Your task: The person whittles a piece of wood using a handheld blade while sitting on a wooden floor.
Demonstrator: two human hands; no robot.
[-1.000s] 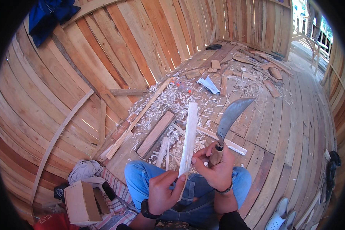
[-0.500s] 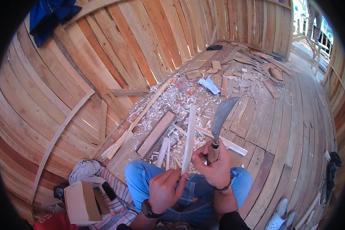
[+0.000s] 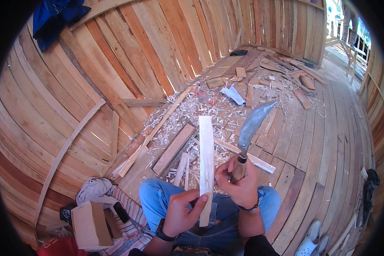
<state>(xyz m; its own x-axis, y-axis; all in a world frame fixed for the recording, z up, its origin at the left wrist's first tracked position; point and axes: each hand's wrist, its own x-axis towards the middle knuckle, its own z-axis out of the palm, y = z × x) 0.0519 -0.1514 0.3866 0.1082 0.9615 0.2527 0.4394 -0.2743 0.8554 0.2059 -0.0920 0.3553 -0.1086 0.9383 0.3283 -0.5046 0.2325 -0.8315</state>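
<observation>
Upright over my lap stands a pale, flat wooden strip (image 3: 206, 158); its broad face shows. My left hand (image 3: 184, 210) pinches it near the lower end, thumb across the front. My right hand (image 3: 240, 182) is wrapped round the short wooden handle of a curved-blade knife (image 3: 252, 128), to the right of the strip. The wide steel blade points up and bends to the right at its tip. Blade and strip are apart. The right fingertips come close to the strip's edge; whether they touch it I cannot tell.
Wood shavings (image 3: 166, 128) litter the plank floor ahead, around a thick wooden block (image 3: 173, 149). Offcuts (image 3: 303, 100) lie farther off. An open cardboard box (image 3: 91, 226) rests on a striped cloth at my left. Light clogs (image 3: 309, 239) sit at lower right. A plank wall rises on the left.
The wooden strip has turned from its narrow edge to its broad face, and my left hand has rolled with it. The knife blade has tilted a little to the right.
</observation>
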